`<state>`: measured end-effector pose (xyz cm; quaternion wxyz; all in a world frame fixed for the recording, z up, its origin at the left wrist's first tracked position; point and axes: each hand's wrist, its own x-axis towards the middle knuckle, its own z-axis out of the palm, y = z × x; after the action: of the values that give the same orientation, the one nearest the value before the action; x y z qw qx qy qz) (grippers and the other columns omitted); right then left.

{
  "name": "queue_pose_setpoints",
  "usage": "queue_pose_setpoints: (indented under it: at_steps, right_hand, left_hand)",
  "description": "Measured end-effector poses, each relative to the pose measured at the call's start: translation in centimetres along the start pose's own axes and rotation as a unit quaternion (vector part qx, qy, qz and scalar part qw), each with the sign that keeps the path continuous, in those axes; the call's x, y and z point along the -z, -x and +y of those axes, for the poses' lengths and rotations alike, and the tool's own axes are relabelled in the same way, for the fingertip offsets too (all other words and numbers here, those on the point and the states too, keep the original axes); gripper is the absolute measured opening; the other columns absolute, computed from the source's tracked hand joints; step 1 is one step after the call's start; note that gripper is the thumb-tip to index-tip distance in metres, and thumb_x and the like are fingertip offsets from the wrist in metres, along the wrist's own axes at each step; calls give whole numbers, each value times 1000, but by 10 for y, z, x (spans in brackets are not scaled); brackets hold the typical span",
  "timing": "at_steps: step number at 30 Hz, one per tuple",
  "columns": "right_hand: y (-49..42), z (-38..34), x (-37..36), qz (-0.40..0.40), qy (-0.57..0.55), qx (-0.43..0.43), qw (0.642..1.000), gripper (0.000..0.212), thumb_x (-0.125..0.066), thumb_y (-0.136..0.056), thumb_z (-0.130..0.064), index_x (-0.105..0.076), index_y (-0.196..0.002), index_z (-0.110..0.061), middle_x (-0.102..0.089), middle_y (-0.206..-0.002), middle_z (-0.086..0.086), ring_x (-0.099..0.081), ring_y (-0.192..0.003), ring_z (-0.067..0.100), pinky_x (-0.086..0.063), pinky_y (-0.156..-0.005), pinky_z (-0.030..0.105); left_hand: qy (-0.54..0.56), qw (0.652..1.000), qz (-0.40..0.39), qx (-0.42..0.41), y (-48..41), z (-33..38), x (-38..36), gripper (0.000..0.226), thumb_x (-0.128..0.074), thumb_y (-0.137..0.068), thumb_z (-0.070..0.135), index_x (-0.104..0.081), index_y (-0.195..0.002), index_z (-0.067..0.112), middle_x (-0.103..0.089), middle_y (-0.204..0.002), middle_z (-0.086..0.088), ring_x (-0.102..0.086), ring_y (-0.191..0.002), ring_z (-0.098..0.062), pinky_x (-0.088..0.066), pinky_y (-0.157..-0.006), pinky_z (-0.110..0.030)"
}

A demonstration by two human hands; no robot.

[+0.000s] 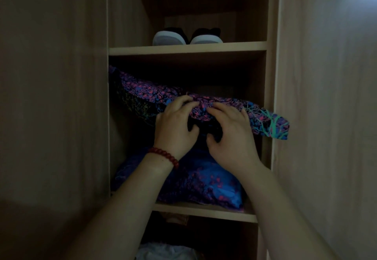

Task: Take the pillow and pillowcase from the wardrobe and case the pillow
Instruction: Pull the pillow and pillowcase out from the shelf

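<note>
A dark patterned pillowcase (pixel 155 94), purple with pink and blue marks and teal branches, stretches across the middle wardrobe compartment, its right end poking out past the frame. My left hand (pixel 175 125) and my right hand (pixel 230 135) both grip its front edge, fingers curled over the cloth, close together. Below them lies a blue pillow (pixel 206 184) with pink marks, resting on the shelf (pixel 204 210). A red bead bracelet is on my left wrist. The scene is dim.
The wooden wardrobe (pixel 273 76) is open between two closed panels. A pair of dark shoes (pixel 187 36) with white soles stands on the shelf above. Pale cloth (pixel 163 251) lies in the compartment below.
</note>
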<state>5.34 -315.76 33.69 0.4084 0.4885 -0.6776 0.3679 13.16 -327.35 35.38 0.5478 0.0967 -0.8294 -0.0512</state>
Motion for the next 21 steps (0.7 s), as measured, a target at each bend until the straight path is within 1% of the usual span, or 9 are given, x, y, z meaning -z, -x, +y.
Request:
queue_pose_setpoints:
  at_steps: [2, 3, 6, 8, 9, 14, 17, 19, 21]
  right_hand:
    - [-2, 1, -3, 2, 17, -4, 1000, 63, -67, -72, -13, -48, -132, -19, -47, -139, 5, -39, -130, 24, -10, -115, 41]
    - [-2, 1, -5, 7, 28, -5, 1000, 65, -68, -70, -13, -49, -131, -19, -48, -138, 6, -40, -129, 25, -12, -114, 42]
    - [2, 0, -13, 30, 57, -20, 998, 63, -69, -66, -12, -53, -126, -21, -52, -132, 5, -42, -124, 27, -15, -112, 41]
    - [7, -3, -21, 43, 61, -33, 997, 62, -69, -64, -10, -55, -124, -23, -53, -130, 3, -42, -123, 27, -13, -112, 39]
    - [10, -4, -25, 44, 64, -38, 996, 63, -69, -64, -10, -54, -124, -23, -53, -130, 3, -42, -123, 27, -12, -112, 40]
    - [15, -8, -39, 29, 96, -63, 993, 75, -73, -65, -11, -45, -134, -23, -47, -139, 2, -35, -132, 25, -1, -112, 39]
    - [18, -9, -42, 24, 105, -93, 990, 64, -74, -67, -13, -54, -127, -23, -52, -134, 2, -39, -129, 24, -5, -110, 38]
    - [22, -11, -45, 32, 99, -106, 989, 53, -74, -68, -13, -61, -118, -22, -59, -124, 2, -45, -122, 24, -11, -107, 36]
    - [27, -14, -47, 47, 88, -116, 988, 44, -74, -68, -11, -66, -111, -22, -63, -114, 2, -49, -115, 25, -15, -101, 33]
  left_hand:
    - [-46, 999, -25, 4, 1, -2, 0, 53, -59, -85, 19, -42, -134, 32, -33, -147, 9, -27, -136, -11, -23, -107, -43]
    - [-55, 998, -39, 3, 2, -3, 0, 54, -58, -86, 20, -40, -135, 33, -32, -147, 10, -26, -136, -12, -23, -107, -44]
    - [-51, 996, -77, -11, 2, -6, 1, 53, -60, -86, 20, -42, -135, 28, -41, -141, 5, -34, -130, -17, -34, -105, -41]
    - [-45, 996, -82, -9, 3, -8, 1, 53, -63, -85, 19, -44, -133, 24, -47, -135, 2, -39, -125, -19, -38, -102, -34]
    - [-43, 996, -78, 1, 5, -9, 0, 52, -63, -84, 17, -45, -133, 22, -48, -134, 1, -39, -124, -19, -38, -101, -32]
    - [-19, 998, -55, 26, 15, -12, -3, 37, -62, -84, 10, -57, -119, 17, -55, -124, 0, -43, -121, -18, -35, -97, -25]
    - [-9, 995, -88, 35, 17, -14, 1, 30, -64, -82, 6, -64, -111, 13, -59, -116, -2, -52, -110, -18, -35, -90, -18]
    - [1, 993, -111, 42, 19, -15, 5, 27, -64, -81, 4, -66, -107, 12, -60, -114, -4, -55, -105, -19, -38, -91, -19]
    - [15, 993, -110, 47, 24, -15, 9, 26, -62, -82, 2, -68, -105, 11, -62, -112, -6, -56, -103, -20, -41, -93, -23]
